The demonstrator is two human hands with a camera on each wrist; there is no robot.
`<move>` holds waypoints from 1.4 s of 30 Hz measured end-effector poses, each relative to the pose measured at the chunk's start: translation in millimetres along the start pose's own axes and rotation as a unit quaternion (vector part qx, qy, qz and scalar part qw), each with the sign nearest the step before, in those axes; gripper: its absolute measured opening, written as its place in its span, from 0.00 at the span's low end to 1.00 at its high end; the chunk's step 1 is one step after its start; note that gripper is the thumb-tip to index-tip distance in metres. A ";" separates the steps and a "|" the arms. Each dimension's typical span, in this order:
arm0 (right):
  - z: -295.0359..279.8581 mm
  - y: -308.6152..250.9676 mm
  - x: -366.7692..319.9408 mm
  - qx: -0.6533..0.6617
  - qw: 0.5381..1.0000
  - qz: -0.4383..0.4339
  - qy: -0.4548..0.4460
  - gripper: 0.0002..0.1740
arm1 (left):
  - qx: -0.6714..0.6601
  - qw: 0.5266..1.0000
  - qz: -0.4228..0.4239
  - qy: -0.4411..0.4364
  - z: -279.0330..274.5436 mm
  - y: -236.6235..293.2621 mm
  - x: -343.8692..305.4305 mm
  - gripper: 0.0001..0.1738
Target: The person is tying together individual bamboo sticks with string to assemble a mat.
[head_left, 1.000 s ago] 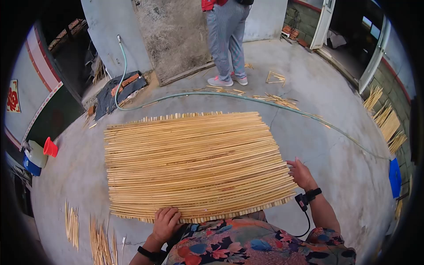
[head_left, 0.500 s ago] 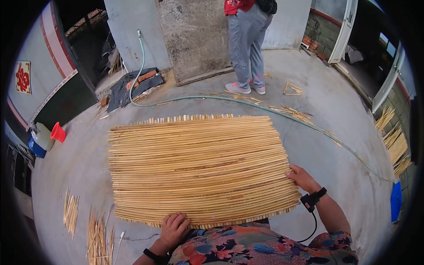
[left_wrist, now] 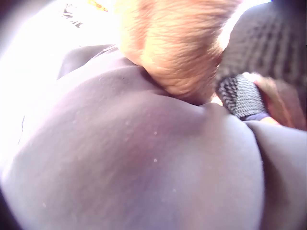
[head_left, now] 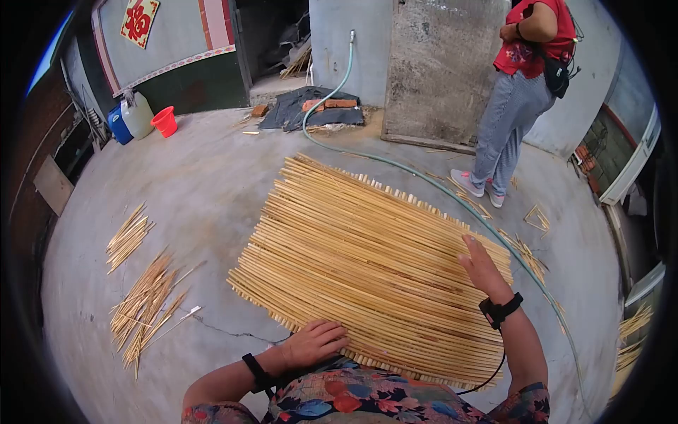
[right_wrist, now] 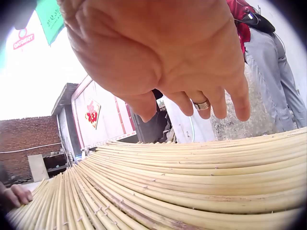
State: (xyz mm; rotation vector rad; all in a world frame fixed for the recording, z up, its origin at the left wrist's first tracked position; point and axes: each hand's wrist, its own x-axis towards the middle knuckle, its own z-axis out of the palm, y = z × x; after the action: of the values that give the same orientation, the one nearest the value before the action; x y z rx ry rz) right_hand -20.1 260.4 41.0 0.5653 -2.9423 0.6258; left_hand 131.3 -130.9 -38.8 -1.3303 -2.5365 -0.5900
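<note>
A mat of thin yellow stalks (head_left: 381,268) lies across the person's lap, its rows fastened side by side with small stitches. The left hand (head_left: 316,343) rests on its near edge with the fingers laid over the stalks; in the right wrist view those fingers (right_wrist: 19,195) appear at far left. Above the mat's right part hovers the right hand (head_left: 484,268), palm down and fingers extended. In the right wrist view a gap shows between that hand (right_wrist: 168,52) and the stalks. Grey cloth and skin fill most of the left wrist view.
Loose stalks (head_left: 145,304) lie in bundles on the concrete floor at left. A green hose (head_left: 417,169) curves behind the mat and down its right side. Another person (head_left: 512,106) stands at the back right. A red bucket (head_left: 164,121) stands near jugs at back left.
The head view has turned left, so the mat appears slanted and farther right. The right hand has left the mat's right edge and come over its top. The left hand stays at the near edge.
</note>
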 end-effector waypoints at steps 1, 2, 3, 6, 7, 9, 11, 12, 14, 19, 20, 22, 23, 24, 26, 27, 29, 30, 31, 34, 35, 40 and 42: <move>10.6 1.7 17.6 -0.004 1.000 0.011 0.008 0.30 | -0.001 1.000 0.007 0.013 1.7 -1.1 -1.1 0.23; 20.2 2.3 31.8 -0.008 1.000 0.022 0.014 0.31 | -0.002 1.000 -0.004 0.016 2.2 -2.2 -2.4 0.23; 30.8 4.2 41.1 -0.009 1.000 0.015 0.001 0.31 | -0.001 1.000 -0.002 0.013 3.5 -2.0 -4.3 0.23; 48.5 3.5 56.0 -0.044 0.998 0.028 0.018 0.33 | -0.006 1.000 -0.010 0.019 1.9 -0.1 -4.2 0.23; 51.0 -1.0 56.9 -0.058 0.997 0.053 -0.006 0.34 | -0.010 1.000 -0.009 0.025 2.0 0.6 -4.3 0.23; 53.5 -6.3 59.1 -0.072 0.994 0.074 -0.037 0.34 | -0.002 0.999 -0.017 0.030 5.2 0.3 -5.8 0.23; 53.4 -3.7 58.0 -0.073 0.994 0.080 -0.031 0.35 | -0.007 1.000 -0.011 0.026 5.9 -0.5 -6.7 0.25; 53.6 -3.7 57.3 -0.072 0.994 0.077 -0.037 0.35 | -0.009 0.999 -0.017 0.026 4.3 -0.7 -7.2 0.25; 54.7 -2.9 59.0 -0.072 0.992 0.094 -0.042 0.35 | -0.021 1.000 -0.008 0.020 1.1 -2.0 -9.1 0.27; 59.7 9.1 62.5 -0.075 0.990 0.104 -0.053 0.36 | -0.029 0.998 -0.055 0.017 -15.9 5.3 -25.8 0.29; 60.9 12.9 60.9 -0.078 0.990 0.103 -0.052 0.36 | -0.042 0.994 -0.095 0.017 -22.5 7.0 -31.6 0.30; 61.1 15.6 60.5 -0.080 0.992 0.090 -0.040 0.36 | -0.004 0.987 -0.161 0.018 -34.8 4.4 -46.1 0.31; 62.1 16.1 59.2 -0.081 0.994 0.074 -0.026 0.36 | 0.039 0.973 -0.225 0.019 -39.0 4.8 -55.0 0.33; 63.6 15.7 58.5 -0.081 0.993 0.082 -0.032 0.36 | 0.031 0.974 -0.223 0.012 -40.5 4.2 -63.0 0.33; 61.9 13.9 60.1 -0.077 0.993 0.083 -0.022 0.36 | 0.085 0.931 -0.340 0.103 -41.9 0.7 -71.1 0.35; 58.9 13.9 62.3 -0.080 0.992 0.096 -0.025 0.36 | 0.075 0.935 -0.334 0.096 -43.3 -0.9 -70.1 0.35; 59.5 14.9 59.8 -0.067 0.996 0.058 -0.014 0.36 | 0.109 0.919 -0.363 0.110 -42.1 5.8 -70.5 0.36; 61.7 16.5 59.5 -0.072 0.995 0.063 -0.016 0.37 | 0.097 0.924 -0.354 0.111 -38.6 7.1 -70.7 0.37; 62.4 18.3 62.6 -0.077 0.995 0.067 -0.015 0.37 | 0.089 0.927 -0.351 0.102 -37.8 7.5 -71.0 0.37; 57.7 17.2 63.4 -0.065 0.996 0.060 -0.003 0.37 | 0.084 0.956 -0.280 0.028 -38.3 15.2 -67.0 0.36; 56.8 15.7 63.1 -0.057 0.997 0.057 0.003 0.36 | 0.069 0.959 -0.274 0.023 -39.7 18.4 -65.5 0.36; 60.3 8.3 62.2 -0.057 0.996 0.069 0.004 0.33 | 0.030 0.994 -0.089 -0.065 -52.3 24.3 -36.0 0.33; 51.4 4.6 67.8 -0.036 0.995 0.091 0.009 0.29 | 0.008 0.991 0.003 -0.131 -56.6 21.3 -9.4 0.32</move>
State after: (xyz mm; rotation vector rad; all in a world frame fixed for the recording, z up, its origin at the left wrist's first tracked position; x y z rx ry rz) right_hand -84.9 220.5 2.7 0.2859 -3.0071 0.5334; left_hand 154.5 -152.0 13.8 -1.4989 -2.7325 -0.4156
